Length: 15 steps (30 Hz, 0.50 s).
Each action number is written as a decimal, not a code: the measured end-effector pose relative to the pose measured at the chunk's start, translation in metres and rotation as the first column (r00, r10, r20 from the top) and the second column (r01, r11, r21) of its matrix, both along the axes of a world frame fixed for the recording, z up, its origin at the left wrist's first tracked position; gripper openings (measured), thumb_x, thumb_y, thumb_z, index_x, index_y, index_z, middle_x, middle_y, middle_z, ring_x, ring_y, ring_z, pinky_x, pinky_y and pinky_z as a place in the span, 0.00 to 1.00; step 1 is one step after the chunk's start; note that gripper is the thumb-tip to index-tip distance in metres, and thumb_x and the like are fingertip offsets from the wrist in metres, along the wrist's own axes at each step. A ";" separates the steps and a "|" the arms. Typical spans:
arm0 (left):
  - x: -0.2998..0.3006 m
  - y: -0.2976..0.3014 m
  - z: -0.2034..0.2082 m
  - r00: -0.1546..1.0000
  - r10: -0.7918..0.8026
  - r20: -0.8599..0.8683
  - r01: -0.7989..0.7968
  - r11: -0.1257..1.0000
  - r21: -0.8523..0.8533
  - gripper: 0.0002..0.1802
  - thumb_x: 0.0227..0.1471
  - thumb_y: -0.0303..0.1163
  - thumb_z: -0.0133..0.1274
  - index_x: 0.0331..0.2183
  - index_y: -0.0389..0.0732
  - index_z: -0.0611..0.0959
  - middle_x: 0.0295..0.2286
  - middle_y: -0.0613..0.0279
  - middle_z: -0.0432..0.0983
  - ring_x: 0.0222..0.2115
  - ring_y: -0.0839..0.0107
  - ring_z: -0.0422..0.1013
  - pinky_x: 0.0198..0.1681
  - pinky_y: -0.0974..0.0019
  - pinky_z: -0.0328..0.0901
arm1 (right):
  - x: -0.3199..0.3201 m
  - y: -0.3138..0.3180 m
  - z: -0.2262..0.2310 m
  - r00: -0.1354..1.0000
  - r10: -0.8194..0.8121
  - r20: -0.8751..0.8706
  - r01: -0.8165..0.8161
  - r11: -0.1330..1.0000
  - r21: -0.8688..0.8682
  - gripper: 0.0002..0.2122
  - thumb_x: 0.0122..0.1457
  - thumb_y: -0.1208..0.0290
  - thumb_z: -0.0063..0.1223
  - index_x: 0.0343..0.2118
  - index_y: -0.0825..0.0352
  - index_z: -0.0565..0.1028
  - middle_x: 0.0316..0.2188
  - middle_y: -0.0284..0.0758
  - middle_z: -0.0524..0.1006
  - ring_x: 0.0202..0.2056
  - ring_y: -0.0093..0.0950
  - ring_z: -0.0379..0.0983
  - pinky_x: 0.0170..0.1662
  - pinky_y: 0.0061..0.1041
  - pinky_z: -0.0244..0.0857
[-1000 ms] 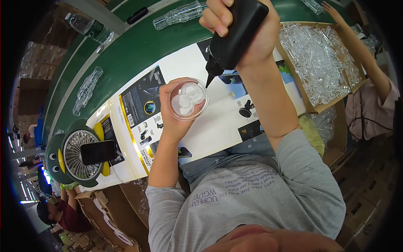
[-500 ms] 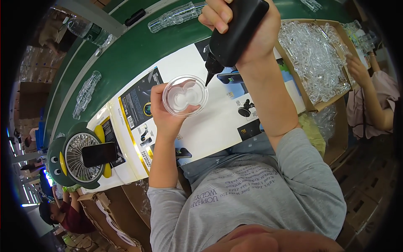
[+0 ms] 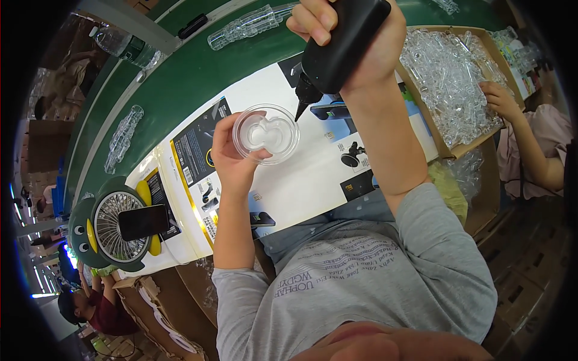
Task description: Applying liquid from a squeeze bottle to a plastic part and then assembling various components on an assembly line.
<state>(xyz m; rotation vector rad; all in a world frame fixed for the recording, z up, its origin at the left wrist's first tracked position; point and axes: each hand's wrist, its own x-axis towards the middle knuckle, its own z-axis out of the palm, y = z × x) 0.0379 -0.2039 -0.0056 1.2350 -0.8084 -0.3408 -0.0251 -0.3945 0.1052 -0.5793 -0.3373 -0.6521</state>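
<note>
My left hand (image 3: 232, 161) is closed round the side of a clear round plastic dish (image 3: 265, 135), whose inside has rounded lobes. The fingers pass behind it and the thumb lies at its lower rim. My right hand (image 3: 380, 57) grips a black squeeze bottle (image 3: 340, 51) tilted downward. The bottle's tapered black nozzle (image 3: 307, 99) points at the dish's right rim, its tip at or very close to the edge; I cannot tell whether they touch. Below both hands lies a white printed cardboard sheet (image 3: 295, 186).
A carton (image 3: 454, 90) of clear plastic parts stands at right, with another person's hand (image 3: 503, 101) at it. Clear ridged pieces (image 3: 124, 138) lie on the green table (image 3: 174, 84). At left are a penguin-shaped fan (image 3: 114, 231), a phone (image 3: 143, 222) and a water bottle (image 3: 123, 45).
The dish in my left hand has turned slightly and my thumb shows more at its rim. The black bottle has shifted very little. At right, the other person's hand has moved left over the carton.
</note>
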 end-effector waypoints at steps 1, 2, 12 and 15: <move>0.000 0.001 0.000 0.999 -0.015 -0.032 0.014 1.000 -0.012 0.36 0.27 0.33 0.68 0.41 0.36 0.68 0.38 0.54 0.72 0.42 0.65 0.68 0.47 0.65 0.61 | 0.000 0.000 0.000 1.000 0.013 0.013 -0.013 1.000 0.010 0.14 0.57 0.62 0.31 0.19 0.65 0.63 0.10 0.32 0.63 0.12 0.24 0.58 0.24 0.18 0.55; 0.001 0.001 0.000 0.997 -0.031 -0.065 0.030 0.999 -0.026 0.35 0.29 0.33 0.67 0.41 0.36 0.68 0.38 0.54 0.72 0.43 0.64 0.68 0.47 0.65 0.61 | -0.001 0.000 0.001 1.000 0.013 0.013 -0.013 1.000 0.010 0.14 0.57 0.62 0.31 0.19 0.65 0.63 0.10 0.32 0.63 0.12 0.24 0.58 0.24 0.18 0.55; 0.002 0.002 -0.004 0.993 -0.075 -0.092 0.074 0.997 -0.009 0.29 0.38 0.37 0.62 0.41 0.35 0.69 0.39 0.53 0.72 0.43 0.65 0.67 0.48 0.65 0.59 | -0.001 -0.002 0.000 1.000 0.010 0.012 -0.011 0.999 0.034 0.14 0.57 0.63 0.31 0.19 0.65 0.63 0.10 0.33 0.63 0.12 0.24 0.59 0.22 0.18 0.55; 0.004 0.003 -0.009 0.995 -0.067 -0.069 0.067 0.998 0.001 0.27 0.40 0.38 0.59 0.41 0.34 0.71 0.39 0.54 0.72 0.42 0.66 0.68 0.48 0.65 0.59 | -0.001 0.000 0.001 0.999 0.019 0.029 -0.019 1.000 0.022 0.14 0.56 0.62 0.31 0.19 0.65 0.63 0.10 0.33 0.63 0.11 0.24 0.59 0.22 0.18 0.55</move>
